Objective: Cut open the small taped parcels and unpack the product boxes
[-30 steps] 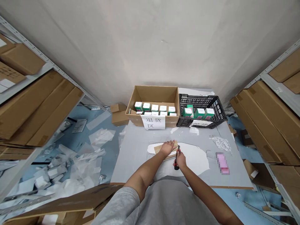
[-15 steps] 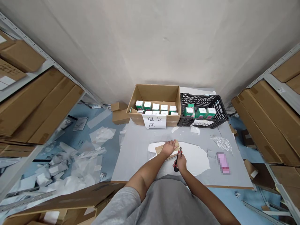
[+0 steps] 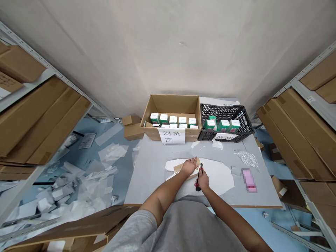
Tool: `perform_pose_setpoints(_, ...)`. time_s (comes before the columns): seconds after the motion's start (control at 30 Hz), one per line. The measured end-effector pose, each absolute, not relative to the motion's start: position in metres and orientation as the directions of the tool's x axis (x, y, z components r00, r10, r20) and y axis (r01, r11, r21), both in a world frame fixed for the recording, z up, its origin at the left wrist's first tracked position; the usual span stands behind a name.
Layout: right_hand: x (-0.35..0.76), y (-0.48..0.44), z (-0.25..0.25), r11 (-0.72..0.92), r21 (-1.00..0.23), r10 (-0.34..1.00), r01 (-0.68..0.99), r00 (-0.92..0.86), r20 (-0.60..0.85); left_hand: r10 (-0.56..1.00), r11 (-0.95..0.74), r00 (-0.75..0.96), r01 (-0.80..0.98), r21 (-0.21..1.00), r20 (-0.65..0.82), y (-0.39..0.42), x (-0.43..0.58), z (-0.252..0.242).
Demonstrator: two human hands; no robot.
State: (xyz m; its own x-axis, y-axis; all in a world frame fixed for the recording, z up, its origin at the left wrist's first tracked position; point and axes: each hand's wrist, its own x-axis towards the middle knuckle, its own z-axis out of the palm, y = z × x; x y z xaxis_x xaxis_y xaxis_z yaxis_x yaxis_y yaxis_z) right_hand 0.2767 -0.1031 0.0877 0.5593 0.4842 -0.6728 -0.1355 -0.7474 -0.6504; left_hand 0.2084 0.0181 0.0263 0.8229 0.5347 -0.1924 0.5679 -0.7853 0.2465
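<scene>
My left hand [image 3: 189,166] rests across a small flat cardboard box [image 3: 179,168], holding it against the table, with fingers reaching toward its right end. Much of this box is hidden beneath the hand. Clear tape seems to shine on its surface. In my right hand [image 3: 203,181] is a red and black utility knife [image 3: 198,182], its tip pointing away from me beside the right end of the box. Whether the blade touches the cardboard I cannot tell. Under both hands lies a white sheet [image 3: 220,178] with an uneven edge.
Behind stand an open carton [image 3: 173,101] of green-and-white boxes and a black plastic crate [image 3: 222,109] with several more. Crumpled clear plastic [image 3: 248,159] and a pink blurred item [image 3: 249,181] lie on the table [image 3: 147,168] at right. Shelves of cartons flank both sides; scraps litter the floor.
The utility knife has shifted slightly at the right end of the box, its tip a little nearer me. My left hand keeps its place; the view has moved slightly.
</scene>
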Motion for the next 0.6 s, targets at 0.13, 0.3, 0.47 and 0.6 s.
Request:
perform_pose_setpoints(0.13,0.280,-0.094,0.088,-0.769,-0.629,0.473,-0.115,0.561,-0.680,0.524,-0.792,0.828,0.560,0.245,-0.200,0.019,0.209,0.028)
perform_pose_setpoints(0.3,0.282,-0.100,0.084,-0.771,-0.633,0.500,-0.070,0.550,-0.669,0.544,-0.770,0.811,0.584,0.256,-0.214,0.021,0.209,0.030)
perform_pose_setpoints(0.47,0.286,-0.098,0.082,-0.763,-0.641,0.505,-0.084,0.541,-0.672,0.545,-0.763,0.811,0.585,0.275,-0.214,0.021,0.206,0.029)
perform_pose_setpoints(0.6,0.288,-0.097,0.081,-0.760,-0.646,0.512,-0.068,0.551,-0.659,0.561,-0.759,0.809,0.587,0.283,-0.173,0.021,0.203,0.030)
